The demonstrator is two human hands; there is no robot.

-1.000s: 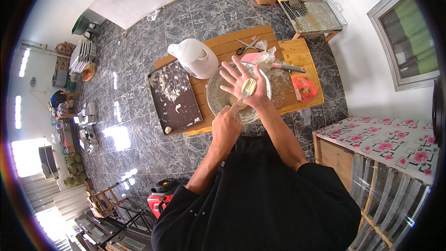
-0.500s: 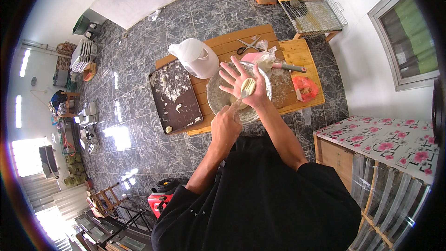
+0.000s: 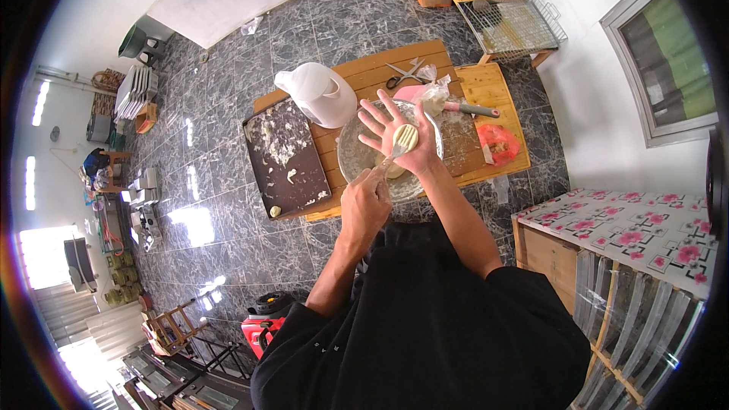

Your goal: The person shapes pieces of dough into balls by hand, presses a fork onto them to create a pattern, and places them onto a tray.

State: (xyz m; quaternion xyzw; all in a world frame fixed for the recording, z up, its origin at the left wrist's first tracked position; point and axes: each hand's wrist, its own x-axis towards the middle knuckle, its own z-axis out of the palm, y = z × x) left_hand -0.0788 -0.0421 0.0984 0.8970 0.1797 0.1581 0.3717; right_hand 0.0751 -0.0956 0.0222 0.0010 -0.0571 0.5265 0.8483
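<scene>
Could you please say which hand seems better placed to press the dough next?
Probably the left hand: it holds the fork, tines at the dough, while the right hand supports the dough, palm up.

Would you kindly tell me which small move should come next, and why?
I would probably ease the fork in the left hand up off the dough piece: its tines appear to lie over the dough, whose top shows ridges, while the open right hand supports the piece on its palm.
</scene>
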